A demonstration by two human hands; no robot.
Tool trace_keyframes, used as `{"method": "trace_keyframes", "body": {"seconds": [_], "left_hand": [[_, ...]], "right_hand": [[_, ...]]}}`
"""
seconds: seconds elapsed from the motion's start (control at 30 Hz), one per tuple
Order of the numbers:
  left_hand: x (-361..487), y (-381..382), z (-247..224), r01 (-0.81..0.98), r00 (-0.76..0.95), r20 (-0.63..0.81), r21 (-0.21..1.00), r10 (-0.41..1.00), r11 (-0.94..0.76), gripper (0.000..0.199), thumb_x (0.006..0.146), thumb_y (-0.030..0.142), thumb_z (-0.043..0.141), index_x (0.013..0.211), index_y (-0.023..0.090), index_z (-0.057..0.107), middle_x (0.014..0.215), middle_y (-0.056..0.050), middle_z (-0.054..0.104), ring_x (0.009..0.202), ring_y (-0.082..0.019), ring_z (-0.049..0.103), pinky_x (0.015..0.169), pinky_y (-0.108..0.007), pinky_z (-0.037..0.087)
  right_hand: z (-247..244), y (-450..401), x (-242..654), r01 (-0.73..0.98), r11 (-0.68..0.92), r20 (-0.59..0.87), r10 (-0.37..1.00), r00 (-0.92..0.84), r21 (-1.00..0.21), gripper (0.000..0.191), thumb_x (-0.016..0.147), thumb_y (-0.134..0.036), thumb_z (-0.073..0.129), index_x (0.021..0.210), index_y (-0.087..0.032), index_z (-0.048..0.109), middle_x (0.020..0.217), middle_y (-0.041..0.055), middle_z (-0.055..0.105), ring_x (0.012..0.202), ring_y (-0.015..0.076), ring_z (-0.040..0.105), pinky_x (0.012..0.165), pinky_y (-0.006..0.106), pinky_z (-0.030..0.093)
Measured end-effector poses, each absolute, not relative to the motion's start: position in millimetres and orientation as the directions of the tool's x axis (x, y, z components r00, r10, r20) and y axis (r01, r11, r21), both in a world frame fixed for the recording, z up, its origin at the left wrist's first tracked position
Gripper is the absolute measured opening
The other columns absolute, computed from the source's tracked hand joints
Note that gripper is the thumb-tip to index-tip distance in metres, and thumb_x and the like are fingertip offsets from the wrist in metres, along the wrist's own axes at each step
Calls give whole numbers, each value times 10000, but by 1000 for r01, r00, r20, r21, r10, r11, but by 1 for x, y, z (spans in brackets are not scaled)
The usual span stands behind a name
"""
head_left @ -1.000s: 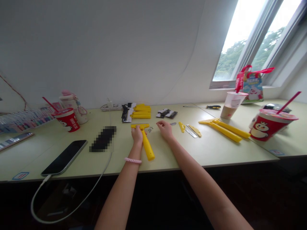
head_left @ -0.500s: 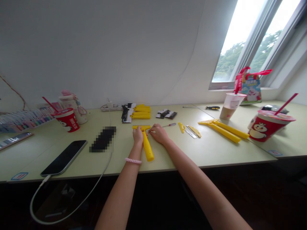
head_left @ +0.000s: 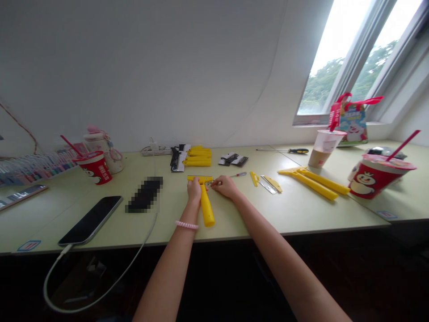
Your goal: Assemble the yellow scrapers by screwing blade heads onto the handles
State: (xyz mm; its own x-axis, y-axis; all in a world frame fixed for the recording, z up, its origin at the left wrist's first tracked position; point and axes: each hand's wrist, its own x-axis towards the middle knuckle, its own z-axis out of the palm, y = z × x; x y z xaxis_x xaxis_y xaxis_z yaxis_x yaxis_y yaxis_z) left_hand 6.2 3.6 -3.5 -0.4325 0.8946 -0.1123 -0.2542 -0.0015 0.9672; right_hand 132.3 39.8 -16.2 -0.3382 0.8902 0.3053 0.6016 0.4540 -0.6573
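My left hand (head_left: 194, 191) is closed around the head of a yellow T-shaped scraper (head_left: 207, 208), whose thick handle points toward me on the table. Just right of the scraper head, my right hand (head_left: 224, 185) has its fingertips pinched together over some tiny parts (head_left: 209, 183), too small to make out. Whatever it holds is hidden. Behind the right hand lies a small screwdriver (head_left: 240, 174), partly covered by the hand. Right of it are a small yellow clamp piece (head_left: 254, 179) and a clear-and-yellow blade piece (head_left: 271, 184).
Packaged yellow scrapers (head_left: 197, 157) and black packets (head_left: 233, 159) lie at the back. Two yellow handles (head_left: 315, 184) and a long screwdriver (head_left: 297, 151) are on the right, near drink cups (head_left: 368, 181). A phone (head_left: 92, 220) with its cable (head_left: 136, 257) lies left.
My right hand has drawn back slightly to the right from the scraper head, and the tiny parts beside it now show. The left hand keeps its hold.
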Motion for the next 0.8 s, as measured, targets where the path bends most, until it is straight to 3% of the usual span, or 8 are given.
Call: {"method": "trace_keyframes", "body": {"seconds": [0.17,0.27,0.37,0.43,0.5,0.63,0.8], "left_hand": [[7,6,-7,-224,-364,-111,974,925,29,93,738,246,404,745,158,434,396,33,463,309,-113,454,346,-206,341],[11,6,-8,-174,-270,-99,983,958,53,83,746,239,414,783,165,408,406,50,451,306,-111,452,337,-201,335],[17,0,-8,-111,-88,-117,988,989,107,99,758,235,419,828,170,394,438,54,459,311,-104,450,326,-193,323],[20,-6,-8,-60,68,-114,991,991,118,131,764,253,437,859,171,402,469,54,465,315,-96,450,326,-191,327],[23,-10,-8,-44,192,-78,995,978,88,187,768,280,461,913,171,414,522,48,486,330,-88,463,336,-194,349],[25,-12,-10,-78,282,-14,996,959,38,294,789,335,465,1034,182,409,614,32,520,353,-72,478,351,-191,370],[23,-9,-13,-52,289,-11,998,957,28,312,804,345,450,1062,173,416,605,30,509,362,-73,485,357,-191,375]], "right_hand": [[-14,43,139,588,445,291,894,-341,-676,109,647,-129,591,694,-153,687,712,37,640,663,135,532,639,246,385],[-13,49,148,577,375,383,916,-115,-725,94,636,-146,583,675,-156,668,754,48,630,710,150,525,689,269,389],[-9,52,156,339,273,315,946,75,-900,126,645,-239,593,722,-163,659,751,35,629,706,148,533,687,271,398],[-6,51,157,107,231,232,973,5,-967,192,627,-294,621,765,-165,656,765,27,632,723,142,543,675,255,402],[-3,47,155,-41,166,170,970,-174,-985,224,590,-296,659,767,-158,654,771,25,633,736,134,550,670,239,404],[-1,39,151,-63,20,45,902,-429,-998,193,553,-238,693,710,-134,655,678,27,623,657,124,550,624,232,410],[-2,37,152,-61,-44,-14,907,-422,-997,158,556,-196,691,694,-126,659,622,17,613,600,105,541,543,204,390]]}}
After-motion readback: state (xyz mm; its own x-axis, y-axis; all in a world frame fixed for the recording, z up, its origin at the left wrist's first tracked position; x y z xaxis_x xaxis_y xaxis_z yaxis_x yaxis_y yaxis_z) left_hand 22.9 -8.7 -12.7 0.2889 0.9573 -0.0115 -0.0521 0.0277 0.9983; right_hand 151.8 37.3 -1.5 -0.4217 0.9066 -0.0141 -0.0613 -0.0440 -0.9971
